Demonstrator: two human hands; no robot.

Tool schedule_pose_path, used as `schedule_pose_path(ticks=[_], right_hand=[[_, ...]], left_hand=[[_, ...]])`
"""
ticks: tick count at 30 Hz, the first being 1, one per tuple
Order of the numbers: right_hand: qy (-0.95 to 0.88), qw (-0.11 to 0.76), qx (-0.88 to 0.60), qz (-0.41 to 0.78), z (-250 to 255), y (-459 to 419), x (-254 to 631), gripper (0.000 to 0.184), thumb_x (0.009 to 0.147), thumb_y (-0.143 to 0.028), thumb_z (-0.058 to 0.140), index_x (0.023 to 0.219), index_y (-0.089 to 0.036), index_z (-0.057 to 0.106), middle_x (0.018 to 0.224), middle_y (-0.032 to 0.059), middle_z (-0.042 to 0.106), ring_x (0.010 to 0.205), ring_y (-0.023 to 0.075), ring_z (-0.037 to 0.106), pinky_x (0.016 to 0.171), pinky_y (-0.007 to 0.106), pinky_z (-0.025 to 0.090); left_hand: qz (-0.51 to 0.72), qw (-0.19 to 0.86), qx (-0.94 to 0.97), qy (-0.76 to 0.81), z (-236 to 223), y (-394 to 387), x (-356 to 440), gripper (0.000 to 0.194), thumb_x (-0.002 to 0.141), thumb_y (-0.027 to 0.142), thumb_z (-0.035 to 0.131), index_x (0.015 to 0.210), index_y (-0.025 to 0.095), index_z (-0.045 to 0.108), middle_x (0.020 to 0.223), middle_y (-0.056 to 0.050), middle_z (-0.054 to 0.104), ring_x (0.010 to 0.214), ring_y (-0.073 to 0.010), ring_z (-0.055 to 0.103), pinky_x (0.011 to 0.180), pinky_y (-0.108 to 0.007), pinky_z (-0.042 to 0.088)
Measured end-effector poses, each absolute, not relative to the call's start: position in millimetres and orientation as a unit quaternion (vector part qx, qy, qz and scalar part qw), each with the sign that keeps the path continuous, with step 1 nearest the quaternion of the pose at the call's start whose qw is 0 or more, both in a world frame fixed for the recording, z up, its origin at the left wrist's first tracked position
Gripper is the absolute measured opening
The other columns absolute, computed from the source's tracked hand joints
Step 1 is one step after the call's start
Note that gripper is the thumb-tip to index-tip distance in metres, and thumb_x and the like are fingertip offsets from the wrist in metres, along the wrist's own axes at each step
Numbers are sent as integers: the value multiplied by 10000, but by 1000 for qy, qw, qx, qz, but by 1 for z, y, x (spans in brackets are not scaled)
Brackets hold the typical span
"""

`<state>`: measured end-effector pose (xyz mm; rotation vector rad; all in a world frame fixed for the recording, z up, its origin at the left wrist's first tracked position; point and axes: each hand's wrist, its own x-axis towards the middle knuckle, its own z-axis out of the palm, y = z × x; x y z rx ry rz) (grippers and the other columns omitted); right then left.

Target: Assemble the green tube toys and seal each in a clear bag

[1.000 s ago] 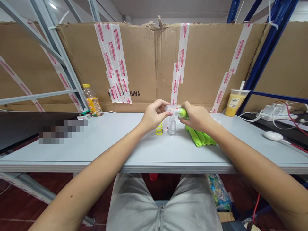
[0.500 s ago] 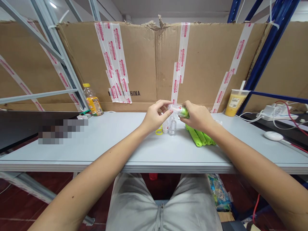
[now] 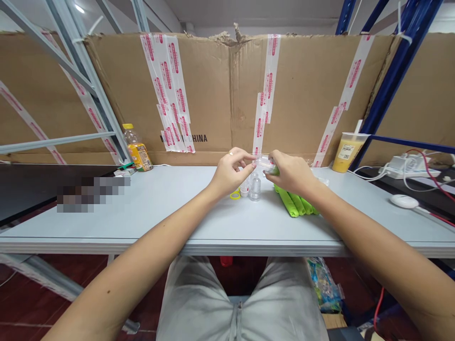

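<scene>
A small clear plastic bottle (image 3: 264,164) is held above the table between my two hands, lying nearly level. My right hand (image 3: 292,170) is closed around its right end, where a bit of green shows by the fingers. My left hand (image 3: 232,171) pinches at the bottle's left end with thumb and fingertips. Below them a second clear bottle (image 3: 255,188) stands upright, beside a small clear piece with a white base (image 3: 244,189) and a yellow ring (image 3: 235,194). Several rolled bright green cloths (image 3: 297,203) lie under my right wrist.
A yellow-capped drink bottle (image 3: 138,149) stands at the back left. A cup of orange drink with a straw (image 3: 346,152) is at the back right. A white spoon-shaped object (image 3: 404,201), cables and a power strip (image 3: 408,166) lie to the right. Cardboard (image 3: 213,94) walls the table's back.
My left fingers have straightened a little along the bottle's end. Less green shows at the bottle's right end than before. Both arms have hardly moved.
</scene>
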<state>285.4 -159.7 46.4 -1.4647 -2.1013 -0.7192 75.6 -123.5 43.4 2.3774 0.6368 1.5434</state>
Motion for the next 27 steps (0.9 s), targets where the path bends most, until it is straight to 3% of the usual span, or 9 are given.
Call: schedule_pose_path(ticks=[8, 16, 27], right_hand=[[-776, 236, -526, -257, 48, -162, 282, 279, 869, -358, 538, 1077, -173, 533, 1046, 125, 711, 848, 267, 652, 584, 311, 277], [-768, 230, -533, -270, 48, -161, 279, 280, 856, -310, 545, 1092, -159, 543, 1046, 123, 710, 857, 267, 656, 579, 308, 266], [-762, 234, -536, -279, 53, -165, 269, 251, 905, -320, 503, 1077, -145, 558, 1010, 117, 711, 791, 247, 650, 567, 316, 244]], left_hand=[[496, 112, 831, 226, 42, -127, 78, 196, 855, 230, 624, 997, 227, 759, 1005, -60, 586, 793, -129, 582, 568, -232, 476], [458, 119, 850, 234, 43, -130, 82, 295, 839, 190, 614, 1102, 231, 741, 1240, -113, 558, 1163, -231, 577, 787, -314, 567], [450, 162, 849, 223, 40, -129, 88, 294, 832, 213, 617, 1105, 200, 727, 1233, -126, 583, 1197, -244, 576, 779, -303, 569]])
